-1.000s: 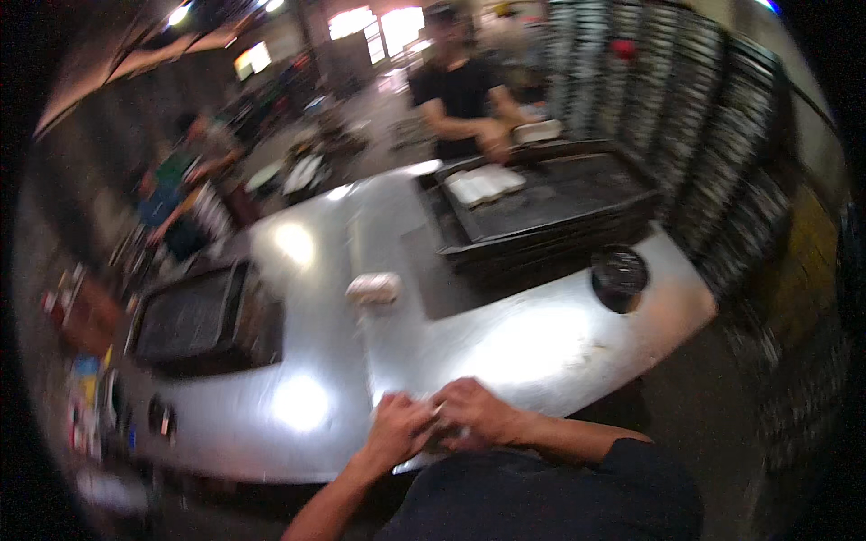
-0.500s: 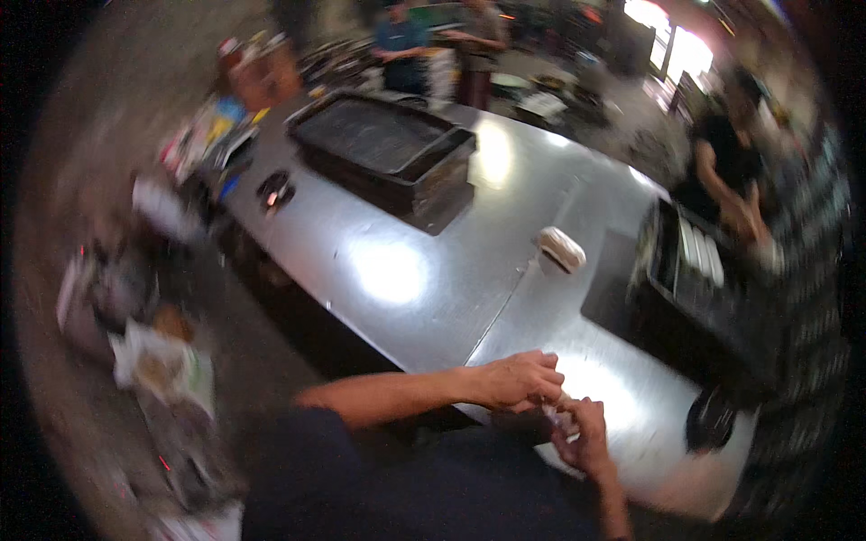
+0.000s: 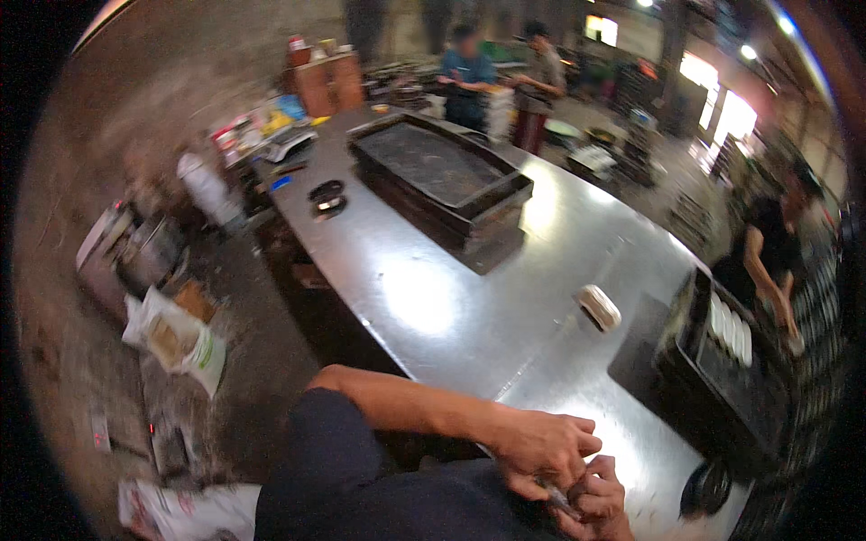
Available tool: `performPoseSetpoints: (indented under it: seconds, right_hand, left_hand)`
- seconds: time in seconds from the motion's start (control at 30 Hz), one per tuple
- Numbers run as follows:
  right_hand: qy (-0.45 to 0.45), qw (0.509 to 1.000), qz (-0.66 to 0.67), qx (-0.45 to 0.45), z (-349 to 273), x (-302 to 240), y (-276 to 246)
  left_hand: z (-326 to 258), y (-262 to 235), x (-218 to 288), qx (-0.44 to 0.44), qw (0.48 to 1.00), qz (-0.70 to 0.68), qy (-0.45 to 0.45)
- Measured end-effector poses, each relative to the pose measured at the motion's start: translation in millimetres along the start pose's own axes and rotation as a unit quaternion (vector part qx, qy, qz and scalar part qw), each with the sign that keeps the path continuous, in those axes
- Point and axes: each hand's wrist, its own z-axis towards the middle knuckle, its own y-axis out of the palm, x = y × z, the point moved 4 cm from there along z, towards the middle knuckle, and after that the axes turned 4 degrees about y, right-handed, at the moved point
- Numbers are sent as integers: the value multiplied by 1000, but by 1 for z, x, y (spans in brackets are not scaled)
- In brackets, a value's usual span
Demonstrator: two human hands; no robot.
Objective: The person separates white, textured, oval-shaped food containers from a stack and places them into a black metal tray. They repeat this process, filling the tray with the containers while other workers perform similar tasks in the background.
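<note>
Close to my body, over the near edge of a shiny metal table (image 3: 424,307), my left hand (image 3: 543,449) and my right hand (image 3: 597,501) meet. Both have curled fingers, closed around a small, pale greyish piece (image 3: 557,496) that is mostly hidden by them; its kind I cannot make out. Farther out on the metal lies a whitish oblong block (image 3: 598,307) with rounded ends and a brownish side, apart from my hands. A round black object (image 3: 705,488) sits to the right of my right hand.
A large dark tray (image 3: 433,167) rests on the far part of the table. At right, another black tray (image 3: 722,379) holds several white bars (image 3: 731,330), beside a co-worker (image 3: 767,252). Two more people stand beyond the table. An open sack (image 3: 180,347) is on the floor at left.
The view has swung, so the table and trays appear farther right and lower. My hands remain together, now lower in the picture. The co-worker's arm at right reaches lower.
</note>
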Motion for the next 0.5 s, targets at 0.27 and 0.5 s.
performPoseSetpoints:
  seconds: [0.27,0.5]
  right_hand:
    - [-307,949,-33,-69,32,-92,30]
    - [-256,963,85,24,19,-62,17]
  left_hand:
    - [3,-5,30,96,981,-167,27]
    - [-3,-13,24,20,952,-295,-84]
